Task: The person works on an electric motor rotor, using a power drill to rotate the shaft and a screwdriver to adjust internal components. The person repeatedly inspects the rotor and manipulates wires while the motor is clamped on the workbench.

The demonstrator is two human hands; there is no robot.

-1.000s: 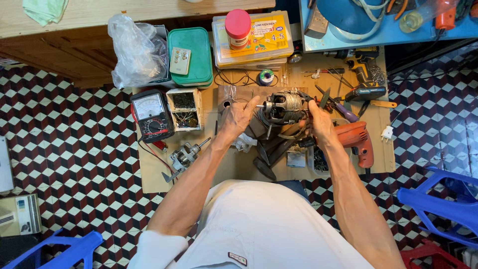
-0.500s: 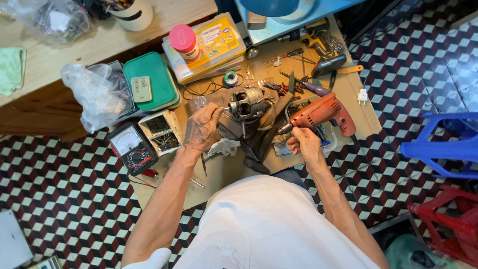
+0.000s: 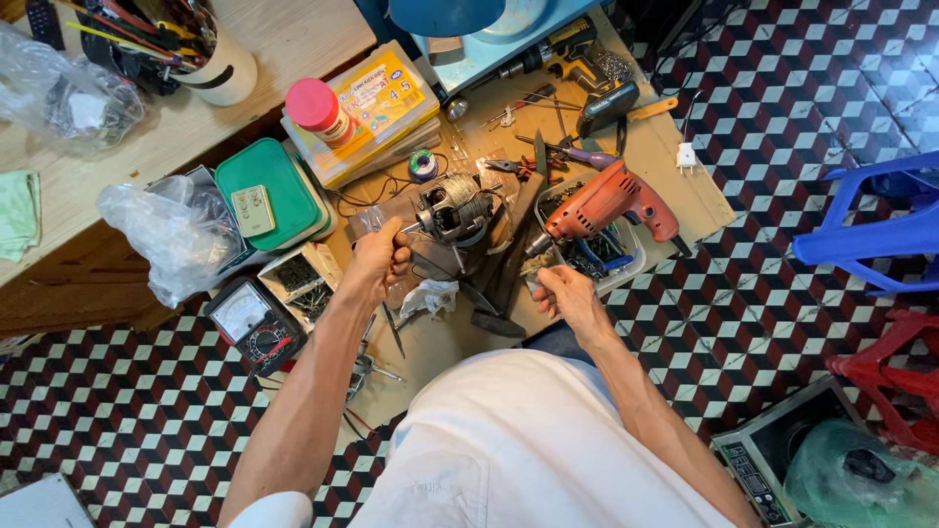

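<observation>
Since half a second ago your right hand (image 3: 565,293) has come off the orange drill (image 3: 606,207) and drawn back toward you, while your left hand (image 3: 377,256) has stayed by the motor (image 3: 452,207). Starting from your left, the meter (image 3: 249,323) lies on the worktop (image 3: 685,176) near your left forearm. Your left fingers (image 3: 396,256) are curled tight, closed around the thin shaft at the motor's left end. That motor sits in the middle of the worktop, between your hands. Further right, your right fingers (image 3: 544,282) are bent into a closed grip on something small; what it is you cannot tell. Just beyond them the drill rests on a clear tray (image 3: 631,269) of parts.
</observation>
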